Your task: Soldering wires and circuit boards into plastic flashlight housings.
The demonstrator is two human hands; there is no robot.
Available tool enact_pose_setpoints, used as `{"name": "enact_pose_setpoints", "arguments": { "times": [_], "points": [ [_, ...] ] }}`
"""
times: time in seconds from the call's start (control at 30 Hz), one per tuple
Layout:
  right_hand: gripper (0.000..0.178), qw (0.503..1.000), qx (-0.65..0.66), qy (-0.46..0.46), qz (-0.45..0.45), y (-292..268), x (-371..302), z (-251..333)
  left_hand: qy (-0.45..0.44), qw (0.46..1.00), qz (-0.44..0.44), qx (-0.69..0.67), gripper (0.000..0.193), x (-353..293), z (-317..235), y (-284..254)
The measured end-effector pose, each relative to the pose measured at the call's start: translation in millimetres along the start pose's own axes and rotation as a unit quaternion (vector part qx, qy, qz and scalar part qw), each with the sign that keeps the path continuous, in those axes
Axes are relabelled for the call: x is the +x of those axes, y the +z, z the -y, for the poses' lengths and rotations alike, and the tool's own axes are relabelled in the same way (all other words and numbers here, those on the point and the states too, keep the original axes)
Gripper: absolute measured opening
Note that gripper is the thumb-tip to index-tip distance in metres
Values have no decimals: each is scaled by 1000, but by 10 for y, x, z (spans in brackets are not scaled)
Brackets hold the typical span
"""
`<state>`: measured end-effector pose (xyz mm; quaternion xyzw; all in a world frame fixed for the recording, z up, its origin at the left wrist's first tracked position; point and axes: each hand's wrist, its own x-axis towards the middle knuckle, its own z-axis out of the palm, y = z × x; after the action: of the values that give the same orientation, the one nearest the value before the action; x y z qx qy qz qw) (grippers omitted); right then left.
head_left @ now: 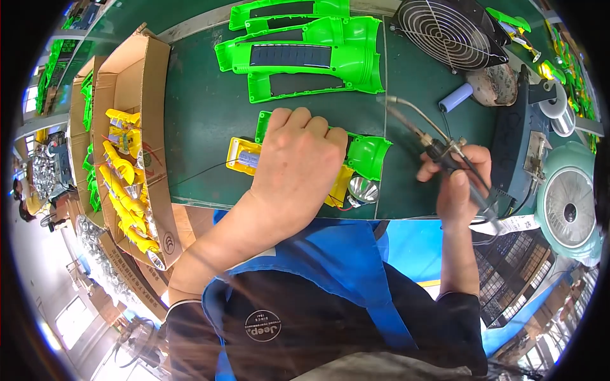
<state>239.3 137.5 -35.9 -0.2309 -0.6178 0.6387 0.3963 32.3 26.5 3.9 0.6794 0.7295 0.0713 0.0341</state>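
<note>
My left hand (298, 165) is closed over a green plastic half shell (372, 155), knuckles up, its fingertips hidden. Yellow housing pieces lie beneath and beside that hand; the yellow housing (232, 162) on the left holds a blue battery cell (248, 159), with a thin dark wire running off leftward. A round silver reflector (364, 189) with a red wire sits at the bench's near edge, right of the hand. In my right hand (460, 187) is a soldering iron (437, 151) with a thin metal solder-feed tube, its tip pointing up and left over the bench.
Several green shells with dark panels (298, 57) are stacked at the back. A cardboard box (155, 120) of yellow torch bodies stands left. To the right are a black fan with a wire guard (445, 32), a loose blue cell (456, 98), a solder spool (558, 114) and a pale green fan (569, 203).
</note>
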Motion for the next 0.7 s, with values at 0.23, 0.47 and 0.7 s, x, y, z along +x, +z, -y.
{"name": "enact_pose_setpoints", "arguments": {
  "times": [0.23, 0.47, 0.7],
  "points": [
    [28, 963, -158, -181, 123, 192, -57, -198, -2, 1000, -5, 7, 5, 2, -20, 11],
    [37, 990, -106, -87, 35, 198, -115, -164, 9, 1000, -12, -17, 5, -63, 70, 38],
    [42, 991, -106, -70, -42, 150, -125, -213, -147, 988, 26, -44, 10, -972, 200, -352]
  ]
}}
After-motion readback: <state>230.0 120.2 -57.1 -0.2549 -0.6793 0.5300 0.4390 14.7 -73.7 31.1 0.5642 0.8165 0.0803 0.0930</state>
